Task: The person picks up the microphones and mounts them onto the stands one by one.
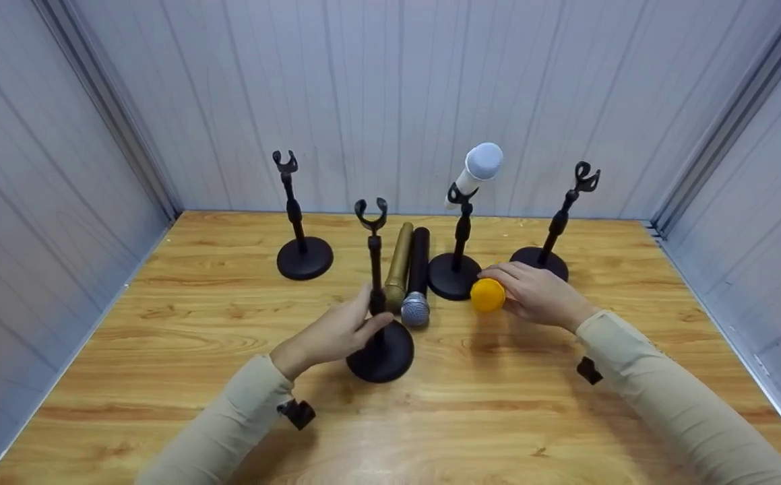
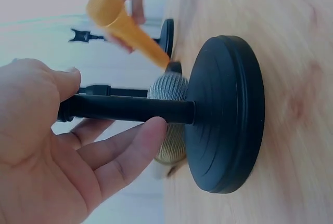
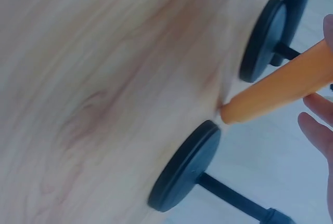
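Observation:
My left hand [image 1: 339,330] grips the pole of a black microphone stand [image 1: 377,269], thumb and fingers around it. This stand's round base [image 2: 223,115] fills the middle of the left wrist view, and its clip on top holds nothing. My right hand [image 1: 542,293] holds an orange microphone [image 1: 488,295] by its body, with the head up and the tail pointing down toward the table. In the right wrist view, the orange microphone's tail [image 3: 234,112] is near two stand bases. Beside the left hand lie a gold microphone [image 1: 399,263] and a black microphone with a silver head [image 1: 416,308].
A white microphone [image 1: 483,162] sits in the clip of a stand [image 1: 454,276] at the back. Other stands with bare clips are at the back left [image 1: 304,258] and back right [image 1: 552,236]. Pale panel walls [image 1: 363,101] enclose the wooden table [image 1: 215,316] at the back and sides.

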`<state>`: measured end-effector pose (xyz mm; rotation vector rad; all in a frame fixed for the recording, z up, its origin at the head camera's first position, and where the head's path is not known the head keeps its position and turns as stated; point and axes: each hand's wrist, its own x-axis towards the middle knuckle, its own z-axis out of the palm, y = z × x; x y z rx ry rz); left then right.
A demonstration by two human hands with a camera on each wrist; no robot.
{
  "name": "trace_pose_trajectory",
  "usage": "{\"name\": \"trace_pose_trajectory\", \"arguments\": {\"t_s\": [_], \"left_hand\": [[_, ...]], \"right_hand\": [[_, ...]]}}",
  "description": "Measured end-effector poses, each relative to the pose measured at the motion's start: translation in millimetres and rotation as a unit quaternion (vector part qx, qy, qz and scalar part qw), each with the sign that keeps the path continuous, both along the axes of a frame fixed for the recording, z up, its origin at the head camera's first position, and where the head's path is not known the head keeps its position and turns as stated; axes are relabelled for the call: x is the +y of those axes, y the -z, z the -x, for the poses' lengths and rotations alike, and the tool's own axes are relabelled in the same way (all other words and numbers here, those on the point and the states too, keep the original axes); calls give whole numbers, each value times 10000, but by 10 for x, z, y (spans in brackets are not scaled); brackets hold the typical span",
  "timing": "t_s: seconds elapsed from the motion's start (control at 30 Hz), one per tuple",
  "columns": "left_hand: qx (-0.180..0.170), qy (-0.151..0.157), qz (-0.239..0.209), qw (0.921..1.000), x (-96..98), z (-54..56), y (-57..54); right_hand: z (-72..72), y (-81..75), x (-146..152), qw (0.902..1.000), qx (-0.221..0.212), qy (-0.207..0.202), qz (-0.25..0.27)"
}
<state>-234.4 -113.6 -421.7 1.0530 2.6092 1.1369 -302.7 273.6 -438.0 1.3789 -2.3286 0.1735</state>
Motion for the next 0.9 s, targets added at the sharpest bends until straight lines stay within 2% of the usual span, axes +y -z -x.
{"name": "trace_pose_trajectory", "arguments": {"t_s": [0.2, 0.3, 0.43, 0.57, 0.67, 0.77, 0.9], "left_hand": [[-767, 369, 251, 9961, 148, -57, -85], [-1161, 575, 476, 9904, 214, -58, -139], [-1533, 1036, 577, 9810, 336, -6, -195], [-1803, 1376, 589, 9722, 475, 53, -229], [-1880, 1488, 505, 9695, 577, 79, -227], [-1949, 1524, 328, 9684, 671, 101, -204], [-2040, 1387, 262, 9687, 761, 131, -186]], "right_hand": [[-55, -163, -85, 9990, -279, 108, 320], [-86, -250, -130, 9971, -514, 174, 524], [-148, -393, -187, 9899, -1022, 179, 969], [-206, -553, -244, 9730, -1708, 7, 1554], [-241, -688, -295, 9544, -2179, -213, 2030], [-273, -843, -343, 9417, -2275, -333, 2457], [-293, -1053, -409, 9323, -2023, -417, 2967]]}}
